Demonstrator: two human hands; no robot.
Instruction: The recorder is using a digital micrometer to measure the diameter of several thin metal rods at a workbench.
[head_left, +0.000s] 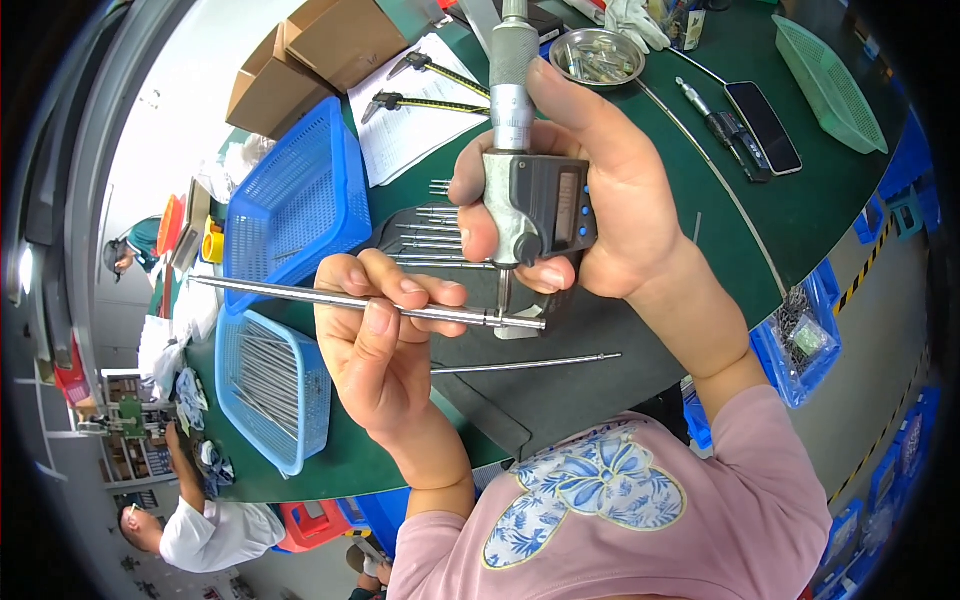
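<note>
A digital micrometer (535, 200) with a small display and blue buttons is gripped in my right hand (625, 190), its thimble pointing up and away. My left hand (385, 340) pinches a slim metal rod (300, 293) between thumb and fingers, holding it nearly level. The rod's grooved right end lies in the micrometer's jaw gap, at the spindle tip; whether both faces touch it I cannot tell. Below, another metal rod (540, 364) lies on the dark grey mat (600, 330). Several more metal rods (425, 240) lie side by side on the mat behind my hands.
At left stand a blue basket (345, 165) and a light-blue basket (315, 400) of rods. Calipers (430, 103) rest on paper sheets (385, 155). A metal bowl (635, 75), second micrometer (725, 130), phone (765, 125) and green basket (830, 85) sit at far right. A person (215, 535) works at lower left.
</note>
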